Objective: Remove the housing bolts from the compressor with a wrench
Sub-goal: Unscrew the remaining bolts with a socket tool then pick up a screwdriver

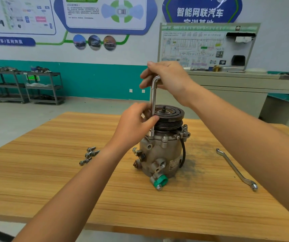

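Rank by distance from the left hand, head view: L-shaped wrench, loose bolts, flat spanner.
1. L-shaped wrench: upright on the compressor, pinched by the left hand.
2. Loose bolts: on the table, to the hand's left.
3. Flat spanner: on the table, far right.

Upright compressor (pixel 161 154); L-wrench (pixel 152 102) vertical on it; bolts (pixel 89 155) nearby.

Wooden table (pixel 52 180), metal shelves (pixel 42 88), wall posters (pixel 105 13)
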